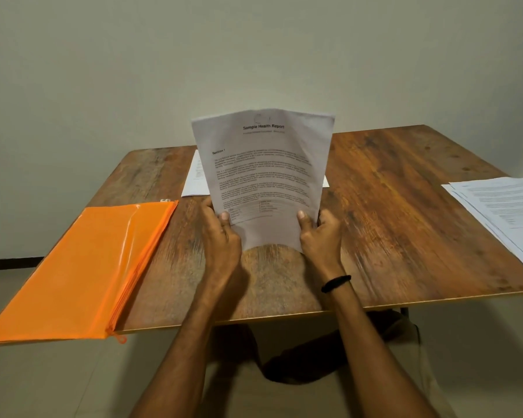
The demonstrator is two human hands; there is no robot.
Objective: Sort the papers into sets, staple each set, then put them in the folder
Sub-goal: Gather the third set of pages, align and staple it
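Both bare forearms stretch forward over the table's (390,206) near edge, side by side. Left hand (221,236) grips the papers (263,170) at their lower left, thumb on the front. Right hand (320,235) mirrors it at the lower right, black band (335,283) on that wrist.

1. The upright health report (263,176) hides most of a printed sheet (195,182) at the far edge of the desk (390,206).
2. Its body text is too blurred to read.
3. The fingers of the left hand (221,236) and right hand (320,236) lie mostly behind it.
4. The picture's edge cuts off the paper stack (501,212) at the desk's right edge.
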